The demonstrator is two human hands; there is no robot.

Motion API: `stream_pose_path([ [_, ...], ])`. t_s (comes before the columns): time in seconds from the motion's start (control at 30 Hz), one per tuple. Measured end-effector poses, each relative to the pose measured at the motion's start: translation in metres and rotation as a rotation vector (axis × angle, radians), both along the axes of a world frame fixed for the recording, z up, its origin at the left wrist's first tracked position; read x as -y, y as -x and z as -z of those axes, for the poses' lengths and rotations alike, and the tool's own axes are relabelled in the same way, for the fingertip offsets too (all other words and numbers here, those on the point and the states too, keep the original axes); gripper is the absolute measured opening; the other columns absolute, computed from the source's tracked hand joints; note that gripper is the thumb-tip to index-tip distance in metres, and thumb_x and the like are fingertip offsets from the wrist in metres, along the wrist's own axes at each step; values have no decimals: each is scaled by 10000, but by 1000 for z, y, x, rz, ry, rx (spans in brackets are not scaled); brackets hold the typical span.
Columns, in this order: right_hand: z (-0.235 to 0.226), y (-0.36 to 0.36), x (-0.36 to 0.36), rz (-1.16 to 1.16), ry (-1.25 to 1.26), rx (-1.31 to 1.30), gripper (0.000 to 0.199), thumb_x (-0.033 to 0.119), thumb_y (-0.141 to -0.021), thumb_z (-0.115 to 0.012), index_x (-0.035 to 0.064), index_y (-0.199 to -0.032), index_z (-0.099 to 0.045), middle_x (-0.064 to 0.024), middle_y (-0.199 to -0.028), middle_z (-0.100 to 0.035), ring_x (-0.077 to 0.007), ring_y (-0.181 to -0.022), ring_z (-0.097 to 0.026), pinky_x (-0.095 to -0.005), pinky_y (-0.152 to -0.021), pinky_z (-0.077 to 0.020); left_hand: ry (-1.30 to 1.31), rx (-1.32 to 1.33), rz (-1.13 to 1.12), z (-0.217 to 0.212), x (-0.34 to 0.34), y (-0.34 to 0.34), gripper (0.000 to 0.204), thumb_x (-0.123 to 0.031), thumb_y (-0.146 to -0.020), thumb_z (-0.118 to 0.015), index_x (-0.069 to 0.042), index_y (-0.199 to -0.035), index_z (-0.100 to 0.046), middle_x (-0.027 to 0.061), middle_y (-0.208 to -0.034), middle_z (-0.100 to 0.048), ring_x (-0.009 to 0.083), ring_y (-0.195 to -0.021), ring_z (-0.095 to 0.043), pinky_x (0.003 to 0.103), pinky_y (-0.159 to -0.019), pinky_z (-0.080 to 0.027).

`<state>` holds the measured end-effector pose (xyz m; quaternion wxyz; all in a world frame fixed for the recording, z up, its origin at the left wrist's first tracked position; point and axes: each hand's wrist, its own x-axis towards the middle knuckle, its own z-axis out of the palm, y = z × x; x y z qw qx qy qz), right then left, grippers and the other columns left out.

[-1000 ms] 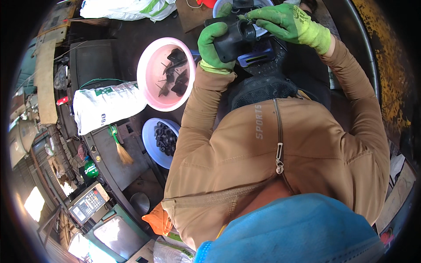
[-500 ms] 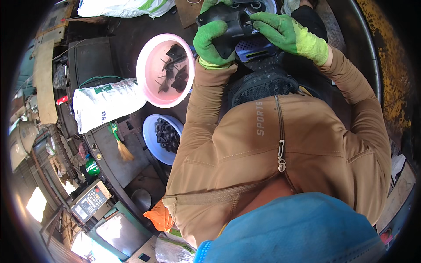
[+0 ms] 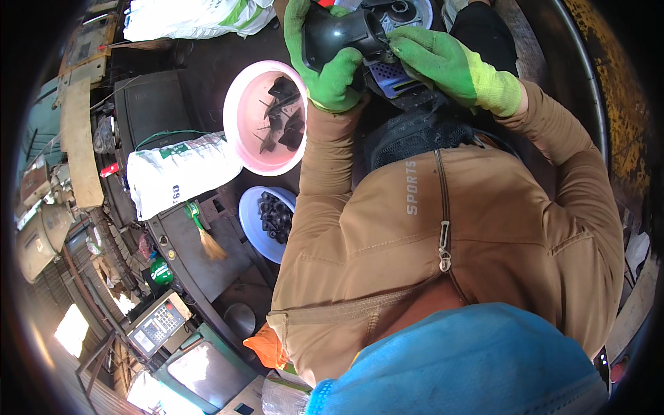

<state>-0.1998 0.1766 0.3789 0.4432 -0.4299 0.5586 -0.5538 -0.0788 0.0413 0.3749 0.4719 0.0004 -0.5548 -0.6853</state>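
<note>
We note both hands raised in front of the chest, at the top of the head view, each in a green glove. The left hand [image 3: 325,59] is clenched around a black funnel-shaped plastic part [image 3: 342,34]: thumb and fingers wrap its body from the left and from below. The part's long axis runs roughly left to right, with the narrower round mouth pointing toward the right hand [image 3: 443,62]. That hand lies just beside this mouth, its fingertips [image 3: 398,52] touching the rim; we cannot tell whether they pinch anything small there. So the left hand carries the part and the right hand works at its open end.

Under the part sits a blue grid-like piece [image 3: 387,75], partly hidden. To the left, near the left forearm, 1 pink basin [image 3: 242,117] holds several dark parts. Below it, 1 blue basin [image 3: 250,221] holds black cylindrical pieces. A white sack [image 3: 176,173] lies further left, well apart from the hands.
</note>
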Motion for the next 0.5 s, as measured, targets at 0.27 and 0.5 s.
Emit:
stream_pose_path([
  [0.27,-22,-6,-9,-163,-86,509,363,370,-1054,-426,53,-1037,-604,62,-620,-431,-53,-452,-352,-207,-459,-315,842,-10,-368,0,30,-2,824,-342,-766,-787,-15,-1423,-411,161,-1381,-489,285,-1216,-520,408,-1009,-443],
  [0.5,-17,53,28,-633,460,1277,292,269,-1011,-503,38,-1168,-588,9,-744,-529,-130,-515,-471,-273,-494,-398,65,-99,-69,5,28,0,850,-165,-691,-721,-38,-1450,-359,137,-1286,-475,261,-1104,-566,377,-959,-491],
])
